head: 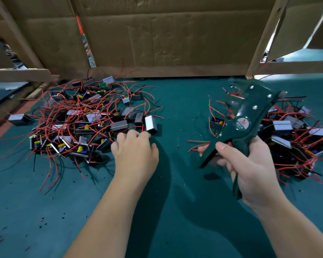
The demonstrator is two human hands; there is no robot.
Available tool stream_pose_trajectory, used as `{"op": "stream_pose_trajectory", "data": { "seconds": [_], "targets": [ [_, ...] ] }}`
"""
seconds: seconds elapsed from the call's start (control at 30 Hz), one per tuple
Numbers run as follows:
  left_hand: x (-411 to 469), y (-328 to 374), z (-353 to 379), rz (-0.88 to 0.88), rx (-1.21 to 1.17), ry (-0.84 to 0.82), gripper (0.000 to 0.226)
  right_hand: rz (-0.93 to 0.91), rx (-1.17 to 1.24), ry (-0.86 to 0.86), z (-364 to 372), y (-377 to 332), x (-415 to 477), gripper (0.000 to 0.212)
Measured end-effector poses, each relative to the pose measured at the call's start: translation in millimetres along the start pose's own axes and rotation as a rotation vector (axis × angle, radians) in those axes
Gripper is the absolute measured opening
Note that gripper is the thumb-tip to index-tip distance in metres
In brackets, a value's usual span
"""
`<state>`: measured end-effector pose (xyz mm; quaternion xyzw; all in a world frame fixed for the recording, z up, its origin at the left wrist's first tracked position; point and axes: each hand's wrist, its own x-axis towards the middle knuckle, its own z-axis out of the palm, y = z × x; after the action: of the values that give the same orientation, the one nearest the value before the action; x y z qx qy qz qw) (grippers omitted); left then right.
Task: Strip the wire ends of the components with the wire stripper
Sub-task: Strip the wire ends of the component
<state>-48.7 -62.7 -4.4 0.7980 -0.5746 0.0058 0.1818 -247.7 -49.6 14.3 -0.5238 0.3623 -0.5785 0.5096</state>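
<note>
A dark green wire stripper [245, 121] is held up over the right side of the mat, jaws pointing up and away. My right hand [250, 168] grips its handles, thumb on the front handle. A pile of small black and silver components with red wires [86, 120] lies at the left. My left hand [134, 151] reaches to that pile's right edge, fingers loosely bent and thumb apart. Its fingertips are at a silver-faced component [151, 124], and no grip shows. A second pile of components [295, 138] lies at the right, behind the stripper.
The green mat [175, 183] carries bits of red and black insulation. A cardboard wall [166, 38] and wooden posts [263, 40] close off the back. A wooden rail [17, 75] runs along the left edge.
</note>
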Motion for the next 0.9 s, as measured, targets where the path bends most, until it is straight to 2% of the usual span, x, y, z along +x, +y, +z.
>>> {"op": "stream_pose_trajectory", "data": {
  "seconds": [0.13, 0.23, 0.3, 0.43, 0.5, 0.6, 0.67, 0.83, 0.9],
  "targets": [
    [1, 1, -5, -0.001, -0.13, 0.048, 0.026, 0.093, 0.104, -0.054, 5, 1, -5, 0.016],
    [2, 7, -12, -0.016, -0.567, 0.086, 0.013, 0.124, 0.133, -0.095, 8, 1, -6, 0.023],
    [1, 10, -18, -0.018, -0.95, 0.037, 0.019, 0.201, 0.208, -0.13, 10, 0, -4, 0.03],
    [-6, 17, -26, 0.106, -1.29, -0.019, 0.03, 0.439, 0.453, -0.276, 11, -2, 0, 0.057],
    [-7, 18, -29, 0.183, -1.306, -0.019, 0.032, 0.521, 0.546, -0.287, 12, -4, 1, 0.076],
    [-11, 15, -32, 0.379, -1.172, -0.022, 0.028, 0.559, 0.661, -0.323, 11, -9, 1, 0.075],
    [-15, 15, -32, 0.475, -1.136, -0.08, 0.027, 0.55, 0.724, -0.37, 7, -13, 3, 0.076],
    [-22, 21, -27, 0.648, -1.031, -0.244, 0.025, 0.545, 0.733, -0.468, -1, -19, 5, 0.08],
    [-22, 21, -28, 0.626, -1.101, -0.345, 0.031, 0.54, 0.688, -0.478, -2, -18, 4, 0.078]
  ]
}}
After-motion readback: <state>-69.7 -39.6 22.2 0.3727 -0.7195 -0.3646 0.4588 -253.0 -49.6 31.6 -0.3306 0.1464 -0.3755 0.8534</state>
